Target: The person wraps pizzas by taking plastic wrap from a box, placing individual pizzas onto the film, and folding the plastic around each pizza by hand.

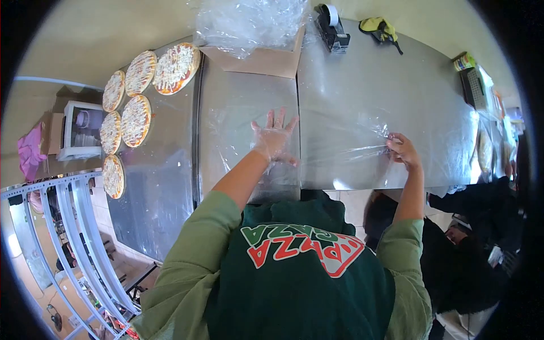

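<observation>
My left hand (273, 140) is inside a clear plastic bag (340, 148), fingers spread, above the metal table (243, 107). To the right, my right hand (403, 149) pinches the far end of the bag, which is stretched between both hands. Cheese-topped pizzas, several of them, lie on the table's left part; the largest-looking pizza (177, 68) is at the back, and another pizza (136, 120) lies in front of it.
A cardboard box (258, 61) heaped with clear plastic bags stands at the back. Beside it are a tape dispenser (334, 31) and a yellow-and-black item (379, 29). A metal rack (93, 238) is at lower left; people in dark clothes (453, 249) are at lower right.
</observation>
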{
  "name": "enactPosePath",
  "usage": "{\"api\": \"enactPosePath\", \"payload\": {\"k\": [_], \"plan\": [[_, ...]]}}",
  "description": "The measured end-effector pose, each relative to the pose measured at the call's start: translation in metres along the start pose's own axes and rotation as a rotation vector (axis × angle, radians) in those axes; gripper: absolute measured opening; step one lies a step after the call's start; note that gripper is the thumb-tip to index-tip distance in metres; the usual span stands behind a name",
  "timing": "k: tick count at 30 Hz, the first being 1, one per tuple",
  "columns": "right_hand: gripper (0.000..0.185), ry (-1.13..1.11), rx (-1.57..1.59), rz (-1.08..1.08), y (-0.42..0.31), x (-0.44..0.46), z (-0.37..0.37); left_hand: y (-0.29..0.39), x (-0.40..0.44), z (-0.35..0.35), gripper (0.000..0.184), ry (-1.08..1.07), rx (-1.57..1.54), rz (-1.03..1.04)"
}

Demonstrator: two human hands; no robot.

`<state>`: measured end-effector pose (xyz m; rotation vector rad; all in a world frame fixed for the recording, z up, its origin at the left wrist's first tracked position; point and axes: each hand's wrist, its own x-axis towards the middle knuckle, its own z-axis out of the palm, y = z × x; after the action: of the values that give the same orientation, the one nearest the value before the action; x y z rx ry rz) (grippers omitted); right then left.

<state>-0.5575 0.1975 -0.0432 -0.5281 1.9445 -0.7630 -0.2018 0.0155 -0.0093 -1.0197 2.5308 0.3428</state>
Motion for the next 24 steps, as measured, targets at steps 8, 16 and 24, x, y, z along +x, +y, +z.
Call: {"api": "enactPosePath", "payload": {"k": [8, 16, 24], "plan": [[0.027, 1.093, 0.34, -0.589, -0.02, 0.001, 0.0, -0.036, 0.033, 0.008, 0.092, 0.014, -0.119, 0.051], [0.058, 0.406, -0.957, -0.355, -0.057, -0.048, 0.177, -0.069, 0.006, 0.028, 0.092, 0.213, -0.2, -0.137], [0.065, 0.42, -0.874, -0.458, -0.011, -0.011, 0.147, -0.268, -0.082, 0.044, 0.071, 1.275, -0.552, -0.784]]}}
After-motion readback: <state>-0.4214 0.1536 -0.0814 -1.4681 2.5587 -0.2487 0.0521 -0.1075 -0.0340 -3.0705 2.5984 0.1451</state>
